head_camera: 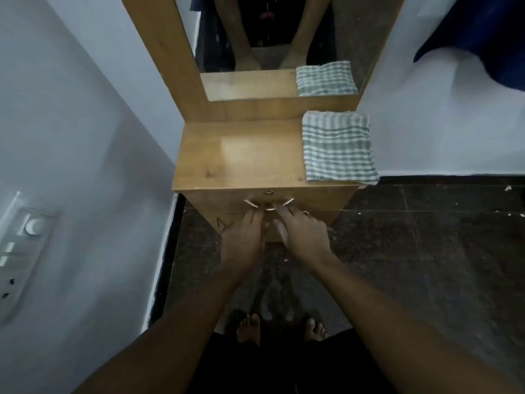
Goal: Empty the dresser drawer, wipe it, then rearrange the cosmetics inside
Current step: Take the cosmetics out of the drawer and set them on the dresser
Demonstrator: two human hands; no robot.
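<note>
A small wooden dresser (244,155) stands against the wall under a tall mirror. Its drawer front (312,199) is closed, with a keyhole and a curved metal handle (268,205). My left hand (243,237) and my right hand (302,231) reach side by side to that handle, fingertips touching it from below. Whether the fingers hook round it is not plain. A folded green-and-white checked cloth (338,146) lies on the right part of the dresser top. No cosmetics are visible; the drawer's inside is hidden.
The mirror (270,38) reflects my arms and the cloth. A white wall with a switch panel (20,251) runs close on the left. Dark speckled floor (426,251) spreads to the right. My bare feet stand below the dresser. Blue fabric (483,32) hangs top right.
</note>
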